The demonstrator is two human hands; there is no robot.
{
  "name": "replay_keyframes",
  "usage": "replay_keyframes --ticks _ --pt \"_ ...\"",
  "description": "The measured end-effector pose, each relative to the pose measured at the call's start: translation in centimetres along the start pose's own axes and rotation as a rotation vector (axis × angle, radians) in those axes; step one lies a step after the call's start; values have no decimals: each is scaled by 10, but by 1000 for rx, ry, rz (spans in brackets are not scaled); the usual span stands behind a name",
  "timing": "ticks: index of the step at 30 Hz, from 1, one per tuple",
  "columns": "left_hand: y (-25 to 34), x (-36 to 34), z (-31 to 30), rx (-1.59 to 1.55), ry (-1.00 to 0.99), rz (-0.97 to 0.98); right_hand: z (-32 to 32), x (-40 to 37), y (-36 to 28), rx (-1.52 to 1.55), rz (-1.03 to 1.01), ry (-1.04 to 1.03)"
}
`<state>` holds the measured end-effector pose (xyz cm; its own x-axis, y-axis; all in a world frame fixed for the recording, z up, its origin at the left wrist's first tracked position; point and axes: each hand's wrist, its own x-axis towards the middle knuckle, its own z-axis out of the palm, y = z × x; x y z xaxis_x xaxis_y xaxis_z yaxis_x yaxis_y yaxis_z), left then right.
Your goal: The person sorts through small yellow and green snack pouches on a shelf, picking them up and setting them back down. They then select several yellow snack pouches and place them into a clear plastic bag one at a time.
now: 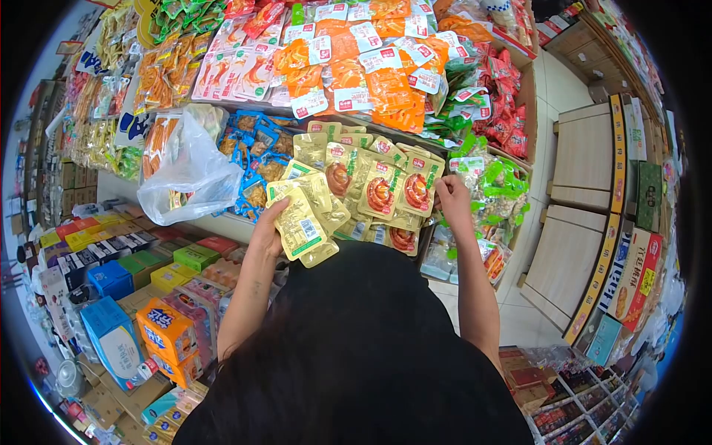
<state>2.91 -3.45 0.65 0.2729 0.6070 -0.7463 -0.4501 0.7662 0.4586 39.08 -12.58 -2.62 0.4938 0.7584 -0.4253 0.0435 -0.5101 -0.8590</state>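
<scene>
Around the hands, a slanted display bin holds heaps of snack packets: blue packets (256, 159) on the left, orange packets (371, 74) higher up, and green packets (498, 185) on the right. A crumpled clear plastic bag (189, 174) sits at the bin's left front edge, just beside the left hand (267, 228) and partly covering the goods behind it. Below the bin, a lower shelf carries orange cardboard boxes (167, 330) and a blue box (111, 341). To the right lie a pale tiled floor (552, 89) and a light wooden shelf unit (586, 148) with more goods along its edge.

The left hand is clasped around a fanned stack of pale yellow-green foil packets (300, 219), held just above the bin's front edge. Their long axis runs away from the person toward the display, tilted a little to the right, with white label ends nearest the body. The right hand (452, 202) rests on matching packets with a red printed picture (380, 191) in the bin, its fingers bent against one packet's edge. Whether they pinch it cannot be told.
</scene>
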Motion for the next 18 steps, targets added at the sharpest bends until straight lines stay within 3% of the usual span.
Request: replay_keyframes --ticks 2,4,8,13,18 --pt "0 0 2 7 4 4 -1 -1 1 3 23 -18" --pt "0 0 4 -4 1 -6 -2 -4 2 -255 -243 168" --pt "0 1 5 4 0 -5 -4 -17 -15 -306 -339 215" --pt "0 2 9 5 -6 -9 16 -35 -41 -293 -324 6" --pt "-1 3 8 5 -3 -9 39 -29 -44 -460 -402 0"
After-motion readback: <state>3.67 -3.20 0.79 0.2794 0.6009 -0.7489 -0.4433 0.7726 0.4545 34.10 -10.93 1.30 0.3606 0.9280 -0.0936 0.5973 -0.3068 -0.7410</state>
